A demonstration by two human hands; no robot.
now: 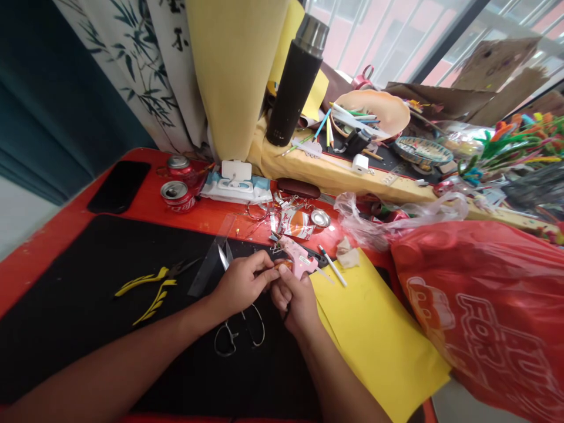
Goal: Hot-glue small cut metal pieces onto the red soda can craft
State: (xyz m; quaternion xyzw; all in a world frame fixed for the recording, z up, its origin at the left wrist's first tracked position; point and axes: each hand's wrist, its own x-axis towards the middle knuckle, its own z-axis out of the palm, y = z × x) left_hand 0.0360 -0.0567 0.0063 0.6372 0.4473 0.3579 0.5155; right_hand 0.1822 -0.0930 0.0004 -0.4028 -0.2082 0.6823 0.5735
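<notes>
Both hands meet over a black mat [88, 305] on a red table. My left hand [240, 282] is closed, its fingertips pinching a small orange piece [282, 265] that I cannot make out clearly. My right hand [296, 299] is closed too, touching the same piece from below, right beside a pink glue gun [298, 256] that lies on the mat. Scissors [240, 329] lie partly under my left hand. Yellow-handled pliers [150, 285] rest to the left.
Yellow paper sheets [374, 335] and a red plastic bag [489, 311] fill the right. Two red cans [178, 191], a wipes pack [235, 183], a black phone [118, 187] and a tall black flask [296, 82] stand behind. Craft clutter crowds the back right.
</notes>
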